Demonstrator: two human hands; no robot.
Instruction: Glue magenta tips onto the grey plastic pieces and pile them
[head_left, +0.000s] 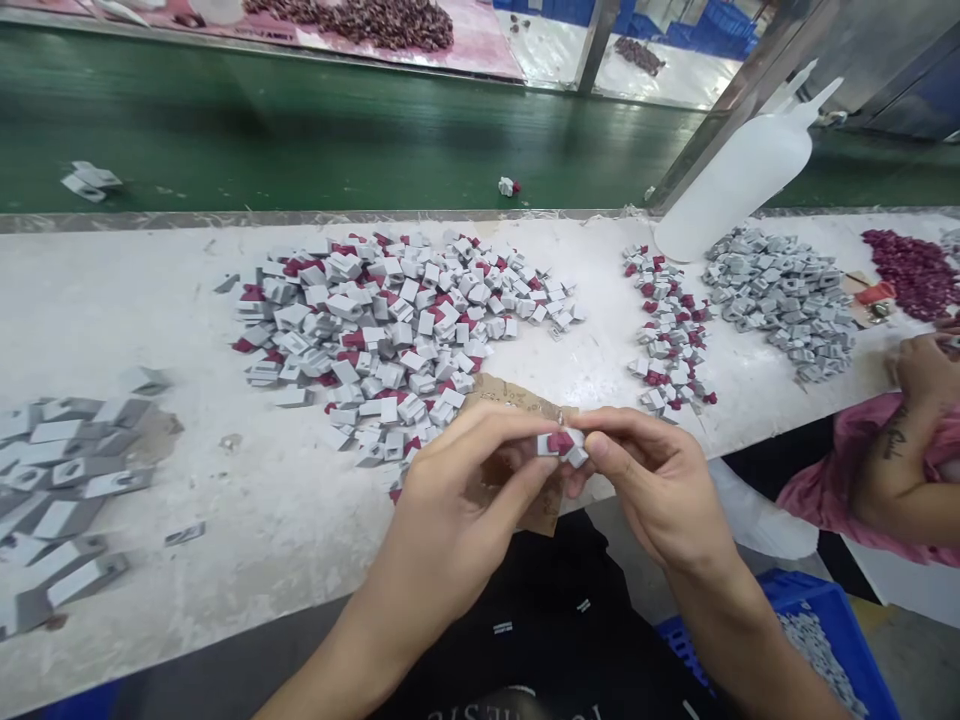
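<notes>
Between my two hands, above the table's front edge, is a small grey and dark red plastic part (559, 443). My left hand (457, 500) pinches its left end between thumb and index finger. From the other side, the thumb and fingers of my right hand (667, 490) grip its grey right end. Under the hands lies a piece of brown paper or card (517, 395) with faint writing, partly covered by my fingers. Just beyond my left hand spreads a big pile of grey and dark red parts (405, 310).
Larger grey pieces (67, 470) lie at the left. To the right are a strip of small parts (667, 330), a grey heap (784, 300) and a white squeeze bottle (739, 175). A co-worker's arm (900, 450) is at the right. Behind runs a green conveyor belt (315, 130); a blue crate (847, 630) stands below.
</notes>
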